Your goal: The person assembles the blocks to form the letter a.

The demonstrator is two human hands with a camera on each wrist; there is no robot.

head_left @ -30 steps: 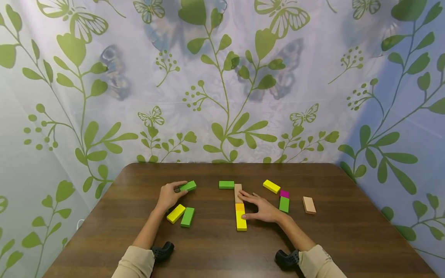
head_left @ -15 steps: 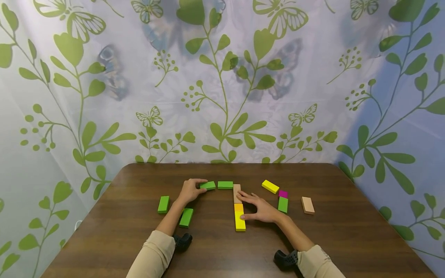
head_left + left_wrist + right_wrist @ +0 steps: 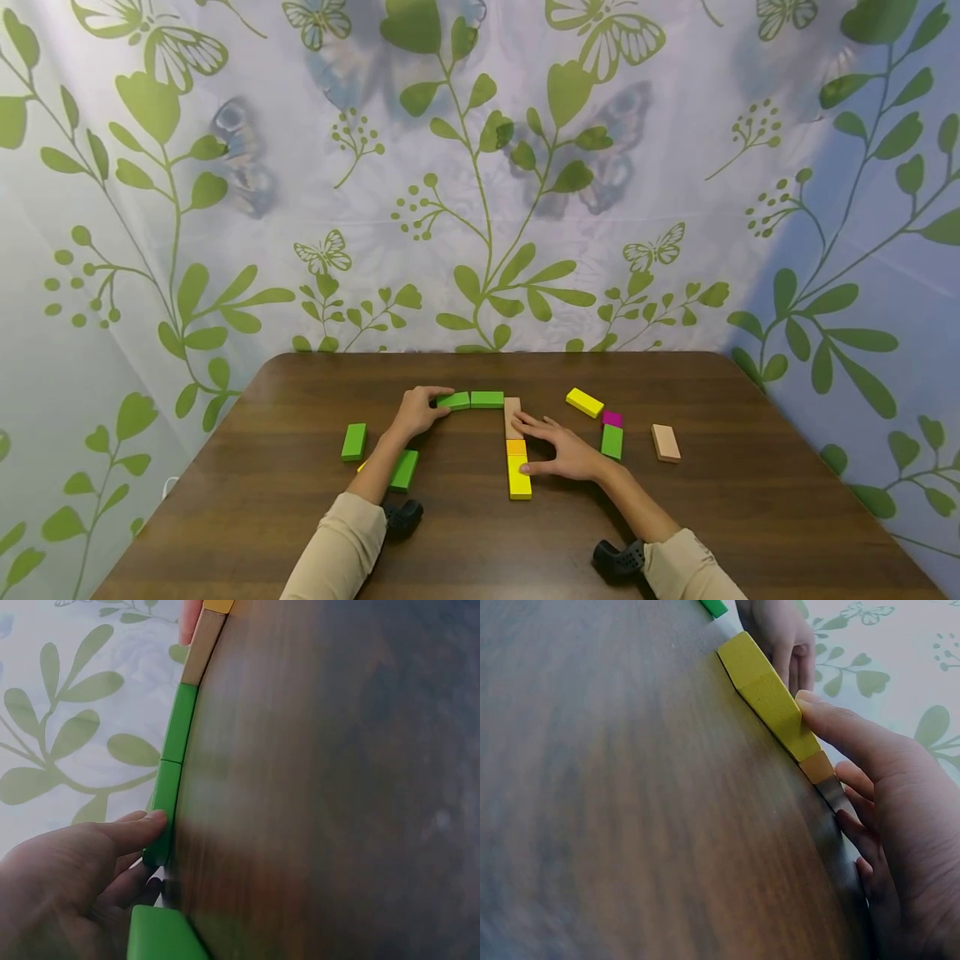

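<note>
My left hand [image 3: 419, 411] pinches a green block [image 3: 454, 402] between thumb and fingers. That block meets the end of a second green block [image 3: 487, 400], as the left wrist view also shows. The second one runs up to a natural wood block [image 3: 512, 417]. Below the wood block, in line with it, lie an orange block [image 3: 516, 447] and a yellow block [image 3: 518, 483]. My right hand [image 3: 566, 450] rests beside this line, fingers spread. Its thumb touches the yellow block and its fingertips are at the wood block.
Left on the brown table [image 3: 465, 550] lie a green block [image 3: 354, 442], another green block [image 3: 404, 471] and a yellow block mostly hidden by my forearm. On the right are a yellow block [image 3: 584, 402], a magenta block [image 3: 612, 418], a green block [image 3: 612, 442] and a wood block [image 3: 665, 443].
My left hand has moved right with its green block, which now meets the end of the second green block. My right hand has stayed in place.
</note>
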